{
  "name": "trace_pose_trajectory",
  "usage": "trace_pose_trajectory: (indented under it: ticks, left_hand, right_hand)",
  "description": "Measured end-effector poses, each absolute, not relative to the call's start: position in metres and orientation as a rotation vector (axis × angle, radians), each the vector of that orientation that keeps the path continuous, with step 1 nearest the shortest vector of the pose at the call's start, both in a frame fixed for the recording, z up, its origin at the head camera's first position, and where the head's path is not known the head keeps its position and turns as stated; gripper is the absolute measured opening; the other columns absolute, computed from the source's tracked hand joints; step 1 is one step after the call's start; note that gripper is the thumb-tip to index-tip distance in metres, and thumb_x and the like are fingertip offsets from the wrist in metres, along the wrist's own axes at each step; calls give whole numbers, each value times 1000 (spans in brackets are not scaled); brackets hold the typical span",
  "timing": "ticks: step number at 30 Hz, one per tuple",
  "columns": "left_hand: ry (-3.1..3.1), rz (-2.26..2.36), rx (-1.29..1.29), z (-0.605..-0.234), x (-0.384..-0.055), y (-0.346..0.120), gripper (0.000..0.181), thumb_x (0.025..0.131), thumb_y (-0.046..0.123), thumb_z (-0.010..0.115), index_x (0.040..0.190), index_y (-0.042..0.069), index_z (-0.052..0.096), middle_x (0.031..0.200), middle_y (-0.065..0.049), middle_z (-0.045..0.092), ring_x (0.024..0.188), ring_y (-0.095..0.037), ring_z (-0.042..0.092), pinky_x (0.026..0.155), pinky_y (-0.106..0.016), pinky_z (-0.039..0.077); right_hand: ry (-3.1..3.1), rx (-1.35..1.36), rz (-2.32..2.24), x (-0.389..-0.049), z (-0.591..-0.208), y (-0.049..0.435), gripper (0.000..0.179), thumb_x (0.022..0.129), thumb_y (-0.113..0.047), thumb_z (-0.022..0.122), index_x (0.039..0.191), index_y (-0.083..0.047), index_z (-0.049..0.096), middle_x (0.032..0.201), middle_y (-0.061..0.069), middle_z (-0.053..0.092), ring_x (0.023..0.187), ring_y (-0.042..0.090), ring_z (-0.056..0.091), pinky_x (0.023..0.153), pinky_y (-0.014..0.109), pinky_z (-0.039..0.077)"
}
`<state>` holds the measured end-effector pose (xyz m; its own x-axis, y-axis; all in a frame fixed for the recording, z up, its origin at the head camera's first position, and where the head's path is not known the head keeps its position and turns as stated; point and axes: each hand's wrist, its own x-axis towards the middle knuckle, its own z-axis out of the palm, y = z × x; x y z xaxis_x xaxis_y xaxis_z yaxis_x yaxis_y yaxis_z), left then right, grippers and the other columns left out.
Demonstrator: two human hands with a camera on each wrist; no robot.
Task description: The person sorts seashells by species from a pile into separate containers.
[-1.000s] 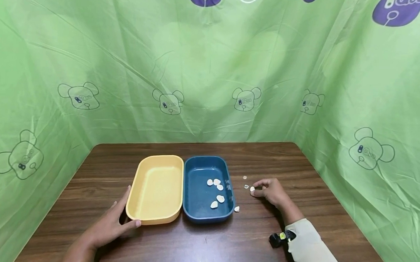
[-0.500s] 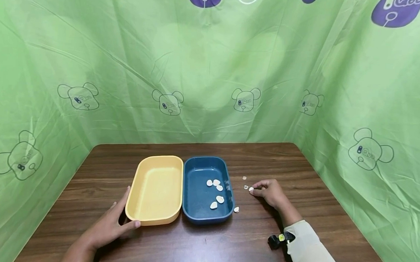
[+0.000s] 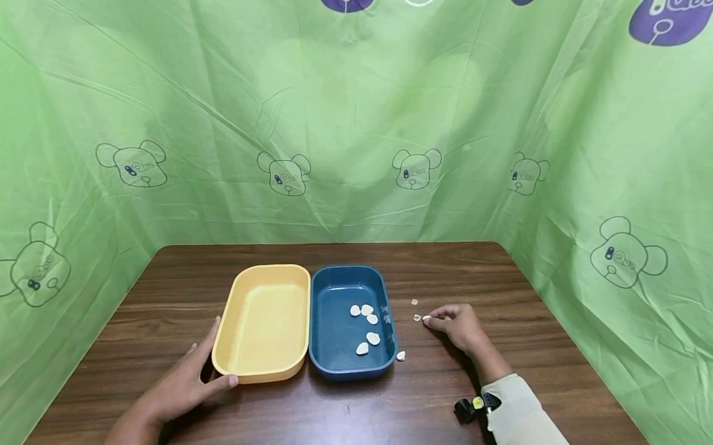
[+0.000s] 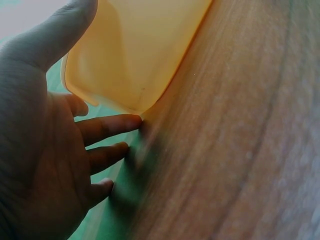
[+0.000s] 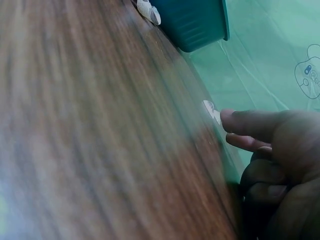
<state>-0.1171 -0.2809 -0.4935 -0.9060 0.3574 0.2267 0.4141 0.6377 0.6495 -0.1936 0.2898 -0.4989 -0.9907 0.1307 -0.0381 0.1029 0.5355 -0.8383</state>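
My right hand is low over the table, right of the blue tray. Between thumb and fingertips it pinches a small white shell-like piece, mostly covered by the fingers in the right wrist view. Just left of those fingertips lie two smaller, translucent bits. Several similar white pieces are inside the blue tray, and a single white piece lies outside its near right corner. My left hand rests against the yellow tray, thumb at the near side and fingers extended along the left side.
The two trays stand side by side on a brown wood-grain table. A green curtain printed with bear heads hangs behind and along both sides. On the right wrist sits a small black device, close over the tabletop.
The right fingertips have shifted slightly left, and less of the pinched white piece shows. The left hand and both trays stay in place.
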Motion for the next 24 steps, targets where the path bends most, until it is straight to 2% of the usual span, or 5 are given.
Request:
trace_pose_trajectory:
  ticks: [5, 8, 14, 20, 24]
  left_hand:
    - [-2802, -1124, -635, -491, -116, -281, 122, 92, 33, 87, 178, 19, 1, 177, -34, 23, 158, -49, 32, 114, 3, -5]
    - [-2813, -1134, -629, -490, -117, -280, 122, 93, 34, 86, 178, 19, 0, 177, -34, 22, 153, -61, 33, 115, 2, -6]
    - [-2803, -1164, -639, -490, -118, -280, 120, 94, 34, 85, 178, 20, 0, 177, -34, 20, 156, -57, 29, 117, -1, -6]
    - [-2799, -1198, -632, -490, -117, -281, 118, 95, 35, 84, 178, 23, 0, 179, -34, 18, 162, -12, 15, 118, -2, -5]
    - [-2799, -1202, -635, -489, -117, -281, 119, 96, 35, 84, 178, 22, 0, 179, -33, 17, 164, -29, 18, 121, -5, -6]
  right_hand:
    - [-2719, -186, 1483, -192, -499, 289, 17, 89, -16, 89, 95, -1, 86, 75, -6, 74, 73, 8, 52, 63, 21, 41]
    - [-2705, -172, 1493, -191, -499, 290, 14, 91, -15, 86, 95, -1, 86, 87, 2, 82, 81, 8, 59, 71, 18, 46]
    - [-2652, -181, 1561, -191, -496, 289, 14, 94, -11, 81, 96, 3, 85, 87, 7, 83, 77, 5, 61, 68, 18, 49]
    - [-2622, -199, 1614, -190, -491, 286, 15, 93, -8, 79, 95, 5, 83, 67, -1, 70, 62, 7, 54, 57, 21, 43]
    - [-2584, -211, 1644, -191, -487, 284, 15, 92, -7, 79, 96, 8, 81, 65, 1, 69, 60, 8, 57, 56, 21, 45]
